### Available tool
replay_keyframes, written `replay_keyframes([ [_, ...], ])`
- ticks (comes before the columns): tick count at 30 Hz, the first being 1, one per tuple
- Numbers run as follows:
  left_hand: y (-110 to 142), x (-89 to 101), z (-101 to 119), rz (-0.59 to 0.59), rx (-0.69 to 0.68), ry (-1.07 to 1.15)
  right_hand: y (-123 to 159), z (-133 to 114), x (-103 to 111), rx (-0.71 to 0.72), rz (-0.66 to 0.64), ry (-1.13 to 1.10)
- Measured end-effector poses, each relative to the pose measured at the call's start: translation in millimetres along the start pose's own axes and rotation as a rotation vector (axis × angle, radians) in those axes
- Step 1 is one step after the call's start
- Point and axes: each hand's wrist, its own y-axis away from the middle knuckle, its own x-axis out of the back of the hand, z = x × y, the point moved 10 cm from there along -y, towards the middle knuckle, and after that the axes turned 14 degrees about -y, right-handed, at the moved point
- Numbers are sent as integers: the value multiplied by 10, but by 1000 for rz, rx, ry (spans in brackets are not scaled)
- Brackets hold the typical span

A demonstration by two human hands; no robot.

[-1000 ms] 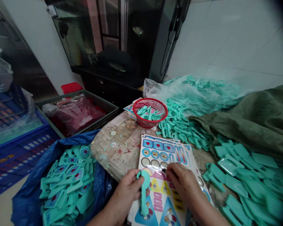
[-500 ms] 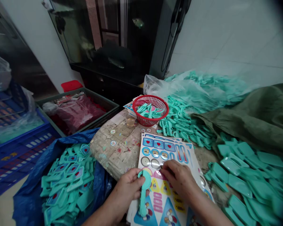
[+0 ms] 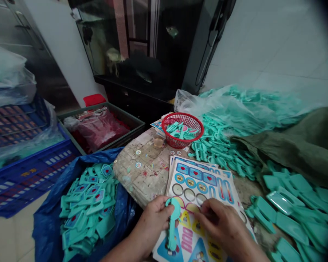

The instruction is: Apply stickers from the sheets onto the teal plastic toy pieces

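Note:
My left hand (image 3: 154, 220) grips a teal plastic toy piece (image 3: 172, 234) with a round head and a long handle, the thumb pressed on its head. The toy is held upright over the left part of a printed sticker sheet (image 3: 190, 194), which tops a stack of sheets. My right hand (image 3: 221, 223) is closed in a pinch over the sheet, fingertips by the pink and yellow stickers below the row of round ones. Whatever is between those fingertips is hidden.
A red basket (image 3: 183, 127) of teal pieces stands on the worn table (image 3: 142, 178). Loose teal pieces (image 3: 289, 214) heap at the right beside a green cloth (image 3: 297, 138). Left of the table, a blue bag (image 3: 49, 218) holds stickered pieces. Blue crates (image 3: 32, 171) stand farther left.
My right hand has moved down the sheet, uncovering the third round sticker. My left hand keeps hold of the teal toy piece. The whole view has shifted slightly left.

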Motion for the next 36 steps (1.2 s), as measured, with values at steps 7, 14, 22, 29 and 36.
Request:
replay_keyframes([
  [7,149,-106,150,-55,-41,45,264,-3,-156,-242,24,-703],
  [14,328,-312,308,-140,-133,94,259,-196,-410,-243,48,-872],
  [22,369,-321,350,-138,-131,73,260,-209,-368,-237,87,-835],
  [29,384,-305,352,-134,-156,48,267,-204,-376,-240,84,-780],
  [36,376,-274,297,-115,-153,25,279,-184,-383,-236,90,-737],
])
